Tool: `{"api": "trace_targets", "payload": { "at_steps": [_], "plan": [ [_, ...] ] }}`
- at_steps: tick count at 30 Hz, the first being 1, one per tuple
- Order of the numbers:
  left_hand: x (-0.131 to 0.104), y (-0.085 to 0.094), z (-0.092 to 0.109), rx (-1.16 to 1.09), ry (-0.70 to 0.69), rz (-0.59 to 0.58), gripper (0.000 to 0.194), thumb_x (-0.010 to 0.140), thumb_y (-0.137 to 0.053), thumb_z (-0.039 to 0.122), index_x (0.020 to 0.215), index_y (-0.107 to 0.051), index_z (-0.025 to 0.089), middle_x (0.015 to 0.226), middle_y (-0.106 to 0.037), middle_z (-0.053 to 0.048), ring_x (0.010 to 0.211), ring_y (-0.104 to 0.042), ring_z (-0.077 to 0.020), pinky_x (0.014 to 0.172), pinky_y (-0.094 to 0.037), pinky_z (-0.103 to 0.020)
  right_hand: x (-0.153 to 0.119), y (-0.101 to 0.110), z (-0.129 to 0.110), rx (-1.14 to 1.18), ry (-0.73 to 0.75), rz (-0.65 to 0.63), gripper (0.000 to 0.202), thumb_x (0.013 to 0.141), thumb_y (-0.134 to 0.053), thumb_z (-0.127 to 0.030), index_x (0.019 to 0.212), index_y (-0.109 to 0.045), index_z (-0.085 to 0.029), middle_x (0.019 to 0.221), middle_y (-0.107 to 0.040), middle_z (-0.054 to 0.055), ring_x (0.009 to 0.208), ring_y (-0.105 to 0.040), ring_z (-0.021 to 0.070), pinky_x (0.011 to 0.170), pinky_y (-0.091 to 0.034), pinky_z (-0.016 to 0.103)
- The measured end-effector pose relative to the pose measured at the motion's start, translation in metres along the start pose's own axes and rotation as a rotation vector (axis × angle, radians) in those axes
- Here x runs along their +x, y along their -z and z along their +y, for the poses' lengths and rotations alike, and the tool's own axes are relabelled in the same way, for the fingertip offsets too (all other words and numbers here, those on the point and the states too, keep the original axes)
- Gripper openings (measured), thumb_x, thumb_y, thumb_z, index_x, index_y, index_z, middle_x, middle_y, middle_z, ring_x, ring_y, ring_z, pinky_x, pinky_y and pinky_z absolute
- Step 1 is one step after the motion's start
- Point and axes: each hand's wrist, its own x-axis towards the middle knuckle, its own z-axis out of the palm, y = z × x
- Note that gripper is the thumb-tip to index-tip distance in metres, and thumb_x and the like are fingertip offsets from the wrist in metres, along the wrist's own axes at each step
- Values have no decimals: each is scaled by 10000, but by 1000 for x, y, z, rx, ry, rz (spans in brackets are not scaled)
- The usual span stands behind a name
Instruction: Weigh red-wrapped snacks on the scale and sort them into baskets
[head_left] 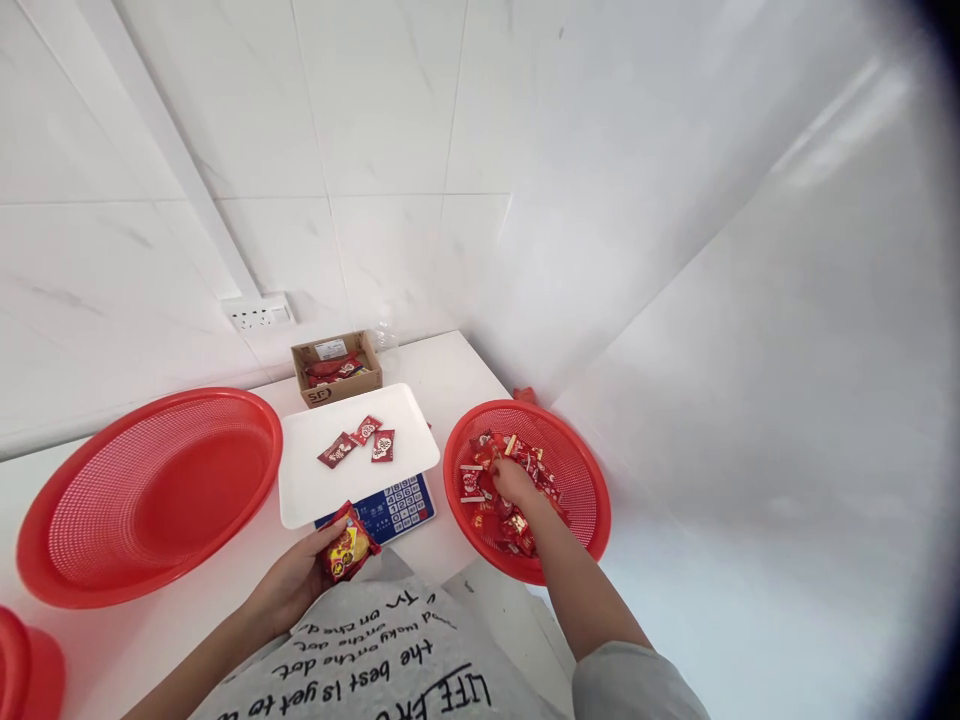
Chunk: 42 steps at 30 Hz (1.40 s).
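The left hand (296, 572) is gripping a red-and-yellow packet (349, 553), thumb (328, 533) lying over one edge. The right hand (516, 482) is resting its fingers (502, 472) among red packets (519, 528), their grip hidden

right of the white tray (306, 468), the right hand (514, 481) dips into a red basket (587, 500); before the tray, the left hand (298, 578) holds a red-and-yellow packet (349, 550).
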Motion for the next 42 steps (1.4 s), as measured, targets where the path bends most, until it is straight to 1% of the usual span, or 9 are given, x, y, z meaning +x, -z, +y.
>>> {"api": "trace_targets", "payload": {
  "at_steps": [4,7,9,16,23,29,36,39,42],
  "plan": [
    [1,1,1,20,5,-4,353,827,-609,265,1144,-542,126,986,-704,-145,849,-700,-283,778,-567,-408,18,5,4,29,-49,135,475,845,-463,-212,1313,-472,-134,1396,-438,163,1276,-411,248,1015,-319,329],
    [1,1,0,2,18,-13,384,827,-610,276,1177,-529,143,993,-704,-138,857,-700,-289,779,-566,-423,27,0,-3,48,-48,125,627,861,-476,-300,1443,-276,-182,1500,-290,136,1350,-319,236,1040,-300,341],
    [-1,0,-1,-16,8,-11,393,826,-612,277,1189,-523,155,998,-704,-132,870,-698,-294,779,-566,-429,28,-6,-11,50,-26,84,642,846,-514,-336,1440,-291,-232,1521,-257,112,1346,-328,241,1025,-318,348],
    [-6,4,-2,-75,-10,-37,367,830,-615,264,1173,-545,156,1011,-704,-120,859,-703,-271,737,-575,-374,6,-22,-27,30,44,9,384,847,-526,-364,1206,-580,-240,1379,-464,106,1250,-426,269,986,-328,401],
    [-2,1,1,-103,-86,-45,291,854,-585,280,1086,-602,106,977,-712,-132,844,-698,-237,754,-562,-325,-36,-15,-20,147,120,-37,230,839,-519,-311,918,-679,-165,961,-699,88,881,-630,206,758,-428,269],
    [-9,-8,6,-123,-46,-69,245,887,-534,337,928,-625,114,763,-710,-76,627,-676,-174,590,-553,-278,-62,-12,-14,367,57,30,228,844,-473,-338,846,-643,-186,930,-712,73,849,-639,202,732,-434,262],
    [-24,-3,17,-236,35,-147,404,920,-433,425,710,-615,132,650,-676,-87,742,-699,-229,658,-574,-324,-78,1,-21,481,71,-8,367,854,-420,-502,747,-601,-201,802,-696,52,754,-627,211,678,-446,285],
    [-29,1,21,-262,49,-181,376,933,-400,356,752,-631,122,677,-690,-104,731,-704,-249,590,-579,-331,-71,1,-22,400,114,-15,431,887,-356,-500,740,-618,-191,784,-698,57,751,-631,209,687,-456,284],
    [-30,4,25,-312,47,-142,299,928,-378,259,924,-637,111,734,-708,-104,688,-711,-238,520,-571,-304,-53,-3,-19,311,84,36,380,907,-359,-412,912,-652,-170,935,-706,82,876,-640,211,781,-457,282]
  ]
}}
